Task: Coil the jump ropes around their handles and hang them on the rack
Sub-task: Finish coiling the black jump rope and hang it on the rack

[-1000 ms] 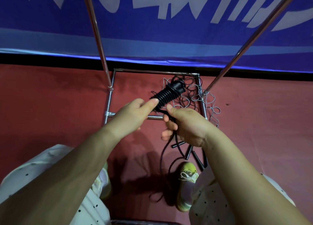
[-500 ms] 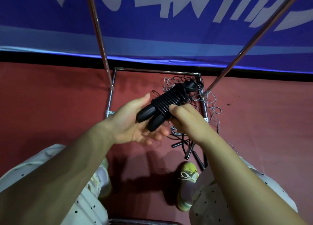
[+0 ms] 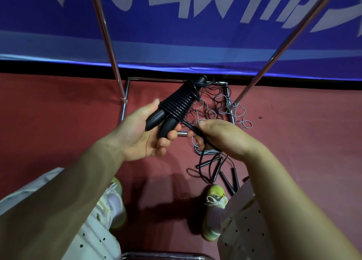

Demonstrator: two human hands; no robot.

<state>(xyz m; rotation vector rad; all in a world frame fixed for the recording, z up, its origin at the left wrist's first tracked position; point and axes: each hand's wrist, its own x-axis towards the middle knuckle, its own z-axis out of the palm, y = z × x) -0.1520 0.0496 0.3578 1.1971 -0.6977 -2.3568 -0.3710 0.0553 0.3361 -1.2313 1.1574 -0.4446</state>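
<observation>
Nearest the person, two yellow-green shoes [image 3: 213,210] stand on the red floor [image 3: 49,122], below both hands, with white dotted trousers at either side. Left hand [image 3: 141,134] is closed around the lower ends of two black handles [image 3: 158,120], thumb up along their left side, fingers curled underneath. Black rope coil [image 3: 180,103] is wrapped tight around the upper part of the handles, slanting up and away to the right. Right hand [image 3: 221,136] pinches the free rope end [image 3: 191,125] just beside the coil, thumb and fingers shut on it; the strand runs down past the palm. Below the right hand, loose black jump ropes [image 3: 225,171] lie on the floor near the right shoe. Beyond the hands, thin grey and black cords [image 3: 219,107] lie tangled inside the chrome rack base [image 3: 176,80]. Two rack poles [image 3: 105,36] rise left and right of the hands. Farthest back, a blue banner [image 3: 176,34] with white lettering.
</observation>
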